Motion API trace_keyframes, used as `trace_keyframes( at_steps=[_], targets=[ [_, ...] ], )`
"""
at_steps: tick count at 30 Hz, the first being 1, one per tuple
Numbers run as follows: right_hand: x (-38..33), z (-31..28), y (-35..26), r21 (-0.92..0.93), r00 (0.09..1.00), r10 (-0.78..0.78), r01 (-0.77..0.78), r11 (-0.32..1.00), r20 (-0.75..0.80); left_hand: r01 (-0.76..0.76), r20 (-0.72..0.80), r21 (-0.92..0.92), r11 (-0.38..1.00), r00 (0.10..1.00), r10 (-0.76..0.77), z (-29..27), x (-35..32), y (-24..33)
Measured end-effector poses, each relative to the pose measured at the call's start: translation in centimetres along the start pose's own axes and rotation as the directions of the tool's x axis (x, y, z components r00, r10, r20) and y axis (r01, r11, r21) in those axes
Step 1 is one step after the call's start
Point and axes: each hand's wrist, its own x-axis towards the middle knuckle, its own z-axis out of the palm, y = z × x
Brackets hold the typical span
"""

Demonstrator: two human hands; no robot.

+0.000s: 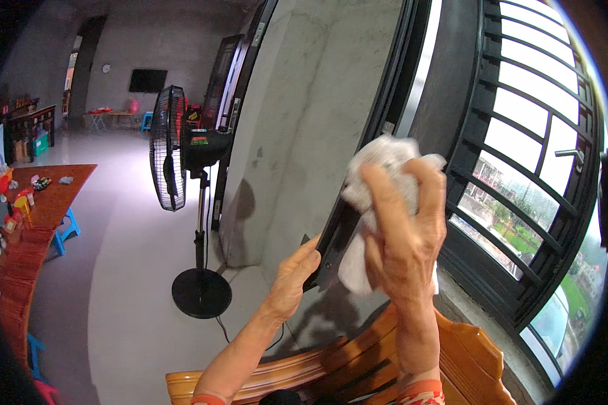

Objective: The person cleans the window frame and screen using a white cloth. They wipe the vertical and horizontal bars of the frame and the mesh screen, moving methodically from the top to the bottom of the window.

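Observation:
My right hand (409, 233) is closed round a crumpled white cloth (384, 152), part of which hangs below the fingers. The cloth lies over a long, dark metal frame (389, 74) that looks like the edge of a window sash. Whether it presses on the metal cannot be seen exactly. Lower down, my left hand (292, 280) grips the bottom end of this same frame, thumb on the near side and fingers partly hidden behind it.
A wooden bench (317, 368) stands right below my arms. To the left are a black standing fan (206, 147) with a trailing cord and a red-brown table (61, 196) with clutter and blue stools. On the right is a barred window (513, 196).

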Motion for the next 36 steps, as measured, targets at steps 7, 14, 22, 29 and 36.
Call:
trace_keyframes(
  at_steps=[7, 14, 22, 29, 36],
  targets=[
    [0.4, 0.1, 0.2, -0.061, 0.989, 0.063, -0.056, 0.997, 0.135, 0.031, 0.001, 0.004, 1.0, 1.0, -0.031, 0.0, -0.2, 0.3],
    [1.1, 0.9, 1.0, -0.139, 0.995, 0.097, -0.099, 0.985, -0.02, -0.018, -0.031, 0.005, 1.0, 0.999, 0.018, 0.2, -0.3, 0.4],
    [-2.1, 1.1, 2.2, 0.208, 0.978, 0.179, -0.154, 0.966, -0.106, -0.007, 0.014, 0.009, 1.0, 1.0, 0.007, 0.0, -0.2, 0.3],
    [-4.4, 2.8, 2.4, 0.326, 0.967, 0.254, -0.239, 0.915, -0.002, -0.027, 0.007, 0.035, 0.999, 1.0, 0.027, 0.1, -0.2, 0.3],
    [-7.8, 4.3, 1.1, 0.31, 0.981, 0.162, -0.122, 0.943, -0.108, -0.02, -0.019, 0.051, 0.999, 1.0, 0.021, 0.3, -0.2, 0.4]
  ],
)
